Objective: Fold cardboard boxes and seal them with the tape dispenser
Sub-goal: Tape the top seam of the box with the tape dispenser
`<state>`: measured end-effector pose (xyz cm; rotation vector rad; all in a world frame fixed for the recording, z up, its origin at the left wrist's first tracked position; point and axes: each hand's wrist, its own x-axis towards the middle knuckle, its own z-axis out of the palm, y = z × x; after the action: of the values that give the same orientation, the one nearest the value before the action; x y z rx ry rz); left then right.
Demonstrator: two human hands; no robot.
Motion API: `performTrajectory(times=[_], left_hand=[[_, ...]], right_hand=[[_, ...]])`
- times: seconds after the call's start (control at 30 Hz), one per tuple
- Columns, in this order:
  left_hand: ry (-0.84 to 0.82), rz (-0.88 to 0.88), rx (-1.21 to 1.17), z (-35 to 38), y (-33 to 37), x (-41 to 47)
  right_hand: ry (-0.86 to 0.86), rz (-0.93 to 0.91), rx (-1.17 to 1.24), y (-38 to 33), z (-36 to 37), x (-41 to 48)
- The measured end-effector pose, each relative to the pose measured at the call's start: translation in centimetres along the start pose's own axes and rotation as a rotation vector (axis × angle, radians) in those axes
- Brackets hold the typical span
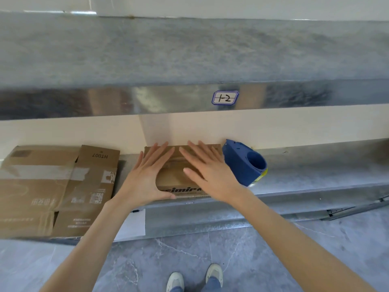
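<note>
A small brown cardboard box (175,178) sits on the metal shelf against the back wall, its top flaps closed. My left hand (147,173) lies flat on the left part of the box top, fingers straight and spread, with the thumb along the front edge. My right hand (207,170) presses flat on the right part of the top, fingers straight. A blue tape dispenser (244,163) stands just to the right of the box, close to my right hand but not touched.
Flattened cardboard boxes (52,186) lie on the shelf (315,175) to the left, one marked HT007. An upper metal shelf (189,60) with a "1-2" label (224,97) overhangs. A white paper (132,225) hangs below the shelf edge. Grey tiled floor below.
</note>
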<state>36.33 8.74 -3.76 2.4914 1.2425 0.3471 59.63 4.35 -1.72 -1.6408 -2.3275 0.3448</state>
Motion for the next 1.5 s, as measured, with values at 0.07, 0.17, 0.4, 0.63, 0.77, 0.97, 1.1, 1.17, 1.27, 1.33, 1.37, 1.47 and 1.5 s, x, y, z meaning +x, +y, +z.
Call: performTrajectory(times=[0.07,0.17,0.4,0.63,0.77,0.97,1.1,1.17,1.27,1.33,1.37,1.47,1.5], left_hand=[[0.011,0.052,0.081,0.5,-0.2,-0.2],[0.05,0.054,0.142,1.1,-0.6,-0.3],[0.086,0.055,0.117,1.4,-0.8,-0.3],[0.133,0.031,0.032,1.8,-0.9,-0.3],[0.134,0.007,0.019,1.9,-0.9,-0.1],[0.184,-0.061,-0.114,1.8,-0.2,-0.7],[0.235,-0.105,-0.232,2.3,-0.3,-0.7],[0.247,-0.141,-0.27,2.5,-0.2,-0.7],[0.22,-0.204,-0.289,2.4,0.1,-0.6],[0.171,-0.207,-0.275,1.9,0.2,-0.7],[0.142,-0.205,-0.271,1.6,0.3,-0.7],[0.086,-0.252,-0.31,0.4,0.8,-0.7],[0.09,-0.28,-0.334,0.1,1.0,-0.5]], right_hand=[[-0.073,-0.022,-0.077,-0.2,1.3,-0.3],[-0.077,-0.032,-0.179,0.1,2.0,-0.3],[-0.024,-0.029,-0.15,0.8,2.0,-0.3],[0.094,-0.003,-0.126,1.9,2.1,-1.3],[0.082,0.035,-0.052,1.8,1.7,-0.9],[0.166,0.12,0.009,2.3,2.1,-1.3],[0.19,0.205,0.228,2.8,2.5,-1.4],[0.177,0.221,0.255,2.9,2.5,-1.4],[0.145,0.232,0.25,2.6,2.2,-1.3],[0.094,0.257,0.301,2.3,1.5,-1.2],[0.07,0.27,0.333,2.2,1.1,-1.0],[0.087,0.313,0.413,2.1,0.4,-0.5],[0.121,0.338,0.434,2.1,0.2,-0.4]])
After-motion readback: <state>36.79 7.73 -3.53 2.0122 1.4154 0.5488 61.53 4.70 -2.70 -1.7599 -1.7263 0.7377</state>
